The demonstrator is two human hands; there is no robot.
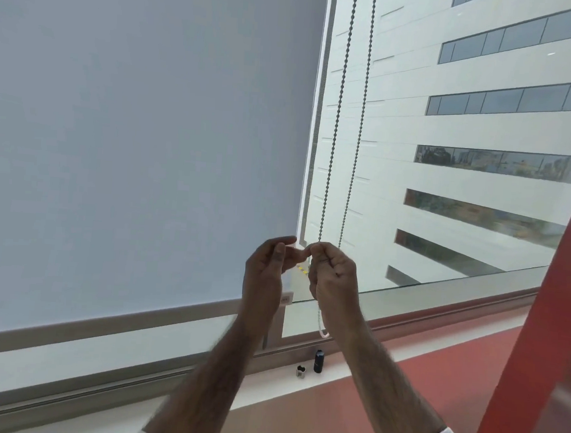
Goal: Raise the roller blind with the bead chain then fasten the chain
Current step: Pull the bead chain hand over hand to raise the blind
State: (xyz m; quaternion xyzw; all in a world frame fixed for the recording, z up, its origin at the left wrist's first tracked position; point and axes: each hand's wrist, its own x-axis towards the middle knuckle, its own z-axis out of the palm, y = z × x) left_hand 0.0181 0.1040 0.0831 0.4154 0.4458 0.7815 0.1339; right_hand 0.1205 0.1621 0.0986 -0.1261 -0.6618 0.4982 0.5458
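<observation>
Right hand (pixel 334 274) is closed in a fist round the grey metal bead chain (pixel 340 95), gripping the strand nearer the pale grey-blue fabric roller blind (pixel 130 138), just right of the blind's edge. Left hand (pixel 266 272) is raised before the blind's lower right corner, fingers half curled and thumb up, fingertips close to the right hand; blur leaves it unclear whether they pinch the chain. Both chain strands hang to the right of the blind against the glass, the loop's end dangling below the right wrist. The blind's grey bottom bar (pixel 101 325) sits low, near the white sill (pixel 362 357). Below the blind's corner, a small black cylinder (pixel 318 361) and a small silver clip (pixel 301 370) stand on that sill.
</observation>
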